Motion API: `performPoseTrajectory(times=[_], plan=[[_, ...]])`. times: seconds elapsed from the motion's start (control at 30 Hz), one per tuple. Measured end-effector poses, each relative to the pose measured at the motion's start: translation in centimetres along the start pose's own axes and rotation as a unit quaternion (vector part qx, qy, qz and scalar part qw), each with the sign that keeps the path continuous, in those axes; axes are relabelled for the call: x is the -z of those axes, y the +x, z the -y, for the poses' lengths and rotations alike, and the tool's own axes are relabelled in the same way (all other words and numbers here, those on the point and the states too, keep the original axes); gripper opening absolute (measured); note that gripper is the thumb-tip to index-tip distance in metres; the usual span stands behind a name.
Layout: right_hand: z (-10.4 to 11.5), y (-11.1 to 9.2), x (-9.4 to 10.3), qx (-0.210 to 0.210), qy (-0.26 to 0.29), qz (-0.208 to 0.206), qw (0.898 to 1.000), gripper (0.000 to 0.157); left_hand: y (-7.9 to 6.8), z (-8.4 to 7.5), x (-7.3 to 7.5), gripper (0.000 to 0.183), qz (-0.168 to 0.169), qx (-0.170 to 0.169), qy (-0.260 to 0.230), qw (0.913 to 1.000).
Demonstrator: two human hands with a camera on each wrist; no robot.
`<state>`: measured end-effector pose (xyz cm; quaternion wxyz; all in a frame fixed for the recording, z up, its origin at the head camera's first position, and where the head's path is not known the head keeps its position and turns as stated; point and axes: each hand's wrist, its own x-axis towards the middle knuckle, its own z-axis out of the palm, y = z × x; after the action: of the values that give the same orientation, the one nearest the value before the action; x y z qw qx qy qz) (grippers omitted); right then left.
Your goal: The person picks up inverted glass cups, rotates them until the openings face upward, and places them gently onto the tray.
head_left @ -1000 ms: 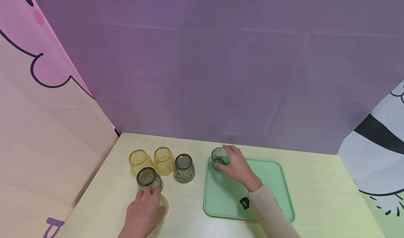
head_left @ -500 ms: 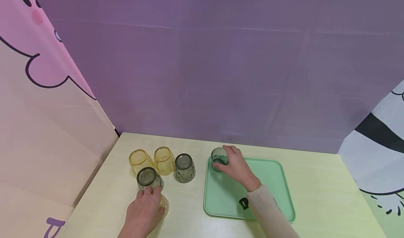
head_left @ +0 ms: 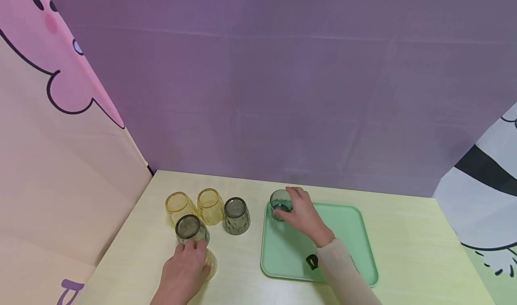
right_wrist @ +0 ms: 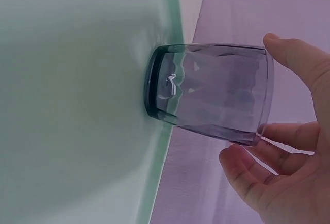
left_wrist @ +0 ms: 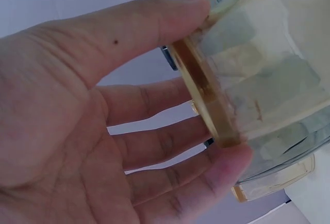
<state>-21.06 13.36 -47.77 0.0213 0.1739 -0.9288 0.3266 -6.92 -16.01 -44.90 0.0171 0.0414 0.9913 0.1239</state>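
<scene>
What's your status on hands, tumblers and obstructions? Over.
Right hand grips upright grey-tinted glass tumbler at far left corner of green rectangular tray. Left hand holds inverted yellow glass tumbler. Close ahead: inverted dark-grey glass tumbler, contact unclear.

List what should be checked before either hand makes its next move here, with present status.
1. Right hand has a hold on the upright glass: ok, gripped near its rim.
2. That glass stands base-down within the tray: ok, near the far left corner.
3. Right hand has let go: not ok, it holds the glass.
4. Left hand has a hold on the yellow glass: ok, around the base end.
5. Yellow glass is right way up: not ok, its base faces up.
6. Yellow glass is apart from the nearest dark glass: cannot tell.
</scene>
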Motion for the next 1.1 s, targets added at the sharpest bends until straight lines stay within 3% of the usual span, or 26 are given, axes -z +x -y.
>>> performPoseTrajectory(times=[0.27,0.63,0.87,1.1], plan=[[0.0,-0.7,0.4,-0.002,0.017,-0.016,1.0,0.08,-0.1,-0.4,0.5,0.043,0.004,-0.008,-0.005,1.0],[0.3,-2.7,1.6,0.002,0.038,-0.043,0.998,0.078,-0.1,-1.1,0.9,0.053,-0.017,-0.028,-0.034,0.9989],[0.5,-4.0,2.0,0.019,0.039,-0.073,0.996,0.074,-0.3,-1.6,1.1,0.053,-0.04,-0.038,-0.064,0.9964],[0.6,-5.2,2.3,0.048,0.024,-0.099,0.994,0.072,-0.3,-2.1,1.5,0.053,-0.034,-0.037,-0.11,0.9926]])
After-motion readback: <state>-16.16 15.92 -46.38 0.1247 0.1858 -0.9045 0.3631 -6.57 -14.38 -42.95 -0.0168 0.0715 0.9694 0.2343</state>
